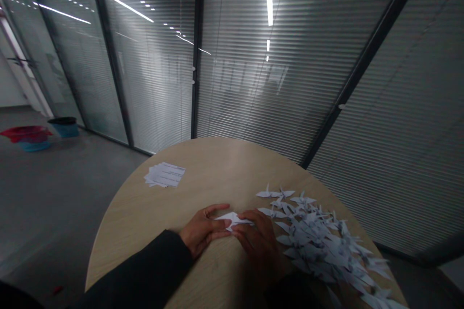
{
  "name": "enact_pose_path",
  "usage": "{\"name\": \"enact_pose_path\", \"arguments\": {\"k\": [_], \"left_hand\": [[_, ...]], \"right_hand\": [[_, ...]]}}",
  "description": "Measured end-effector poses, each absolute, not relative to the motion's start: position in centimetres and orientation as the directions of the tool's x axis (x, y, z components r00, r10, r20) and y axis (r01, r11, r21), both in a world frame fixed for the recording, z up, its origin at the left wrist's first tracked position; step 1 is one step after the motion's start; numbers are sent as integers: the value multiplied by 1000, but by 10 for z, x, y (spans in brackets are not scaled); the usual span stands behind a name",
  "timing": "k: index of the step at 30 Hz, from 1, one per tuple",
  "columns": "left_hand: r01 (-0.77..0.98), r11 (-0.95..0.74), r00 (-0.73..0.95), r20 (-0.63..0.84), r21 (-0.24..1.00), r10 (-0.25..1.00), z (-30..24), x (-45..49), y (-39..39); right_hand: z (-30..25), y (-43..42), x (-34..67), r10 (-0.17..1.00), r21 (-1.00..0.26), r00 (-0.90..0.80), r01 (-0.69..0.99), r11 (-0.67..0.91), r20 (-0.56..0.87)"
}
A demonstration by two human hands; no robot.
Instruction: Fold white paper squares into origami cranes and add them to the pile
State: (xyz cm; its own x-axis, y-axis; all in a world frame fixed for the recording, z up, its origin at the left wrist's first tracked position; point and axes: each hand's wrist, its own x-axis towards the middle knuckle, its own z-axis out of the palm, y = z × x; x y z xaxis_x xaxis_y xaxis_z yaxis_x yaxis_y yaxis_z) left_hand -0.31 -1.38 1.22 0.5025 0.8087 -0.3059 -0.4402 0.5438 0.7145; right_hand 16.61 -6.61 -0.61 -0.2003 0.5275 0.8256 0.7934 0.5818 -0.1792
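Note:
A small piece of folded white paper (235,219) lies low over the round wooden table, between my two hands. My left hand (205,229) holds its left end, with the thumb on top and the index finger stretched out past it. From the right, my right hand (261,240) presses its fingers on the paper's right part and lower edge. Just to the right of that hand spreads a heap of folded white paper cranes (319,241), some overlapping, some lying singly at the far side.
The round table (224,164) bears a loose stack of printed paper sheets (166,175) at its left. Behind it stands a glass partition with blinds (250,82). On the floor at left are a bin with a red liner (27,136) and a blue bin with a black liner (65,128).

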Motion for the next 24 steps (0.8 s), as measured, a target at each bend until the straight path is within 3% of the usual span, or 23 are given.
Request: {"name": "enact_pose_path", "arguments": {"k": [13,19,24], "left_hand": [[-366,359,510,-138,858,849,2,-2,-11],[-293,278,505,-99,915,857,3,-3,-9],[-336,285,490,-91,898,867,2,0,-11]], "right_hand": [[-13,-62,163,647,-474,96,762,441,757],[-11,-62,162,731,-610,123,653,449,671],[-7,-64,161,774,-667,164,633,393,611]]}}
